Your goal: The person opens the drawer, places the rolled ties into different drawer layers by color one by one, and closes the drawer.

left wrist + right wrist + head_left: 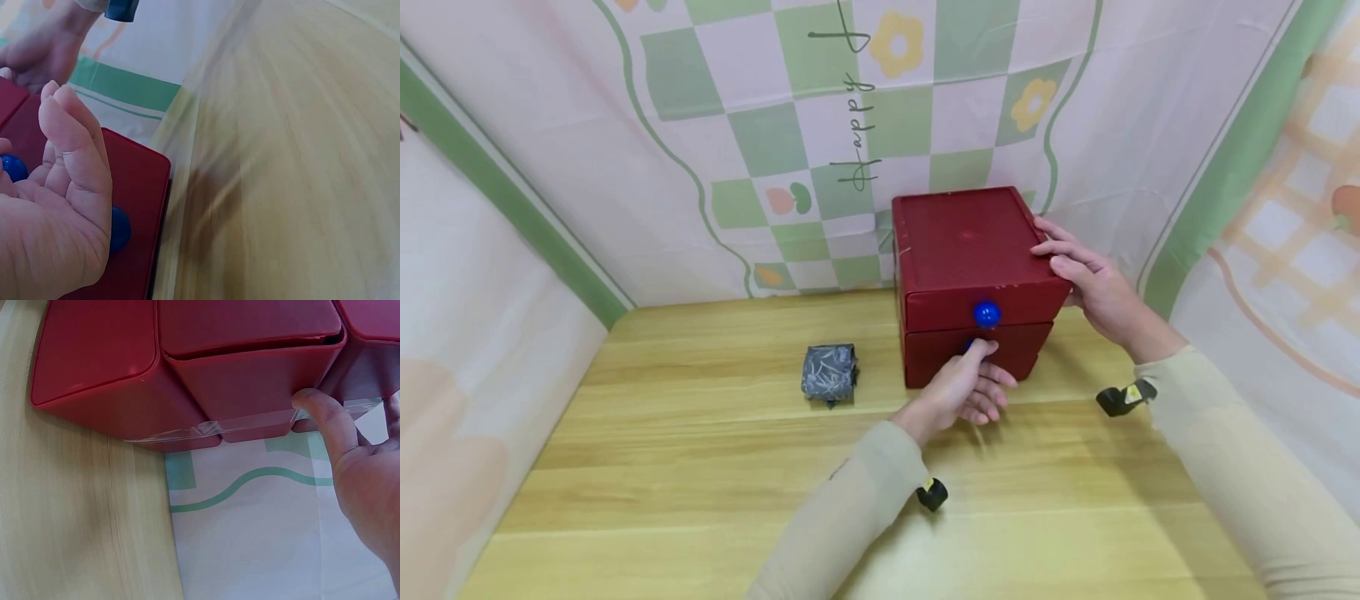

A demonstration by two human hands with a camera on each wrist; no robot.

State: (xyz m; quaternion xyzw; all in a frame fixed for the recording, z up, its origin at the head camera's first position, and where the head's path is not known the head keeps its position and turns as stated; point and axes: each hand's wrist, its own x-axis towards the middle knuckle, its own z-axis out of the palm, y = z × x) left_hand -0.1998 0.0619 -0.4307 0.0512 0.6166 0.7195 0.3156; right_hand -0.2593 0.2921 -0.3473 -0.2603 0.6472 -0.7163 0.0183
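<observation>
A dark red drawer box (970, 242) with blue round knobs stands on the wooden table. My left hand (962, 387) is at its front, thumb and a finger pinching a blue knob (15, 167) below the top knob (987, 314). The other left fingers are loosely extended. Behind that hand, another blue knob (120, 230) shows low on the box. My right hand (1097, 283) rests against the right side, fingertips over the top edge. In the right wrist view, one finger (322, 415) presses the red side near clear tape (262, 420).
Left of the box lies a small dark grey packet (829, 372) with white lines and a crumpled surface. Patterned fabric (760, 142) hangs behind the table (715, 467) and along both sides. A black wrist device (932, 494) sits at the left cuff.
</observation>
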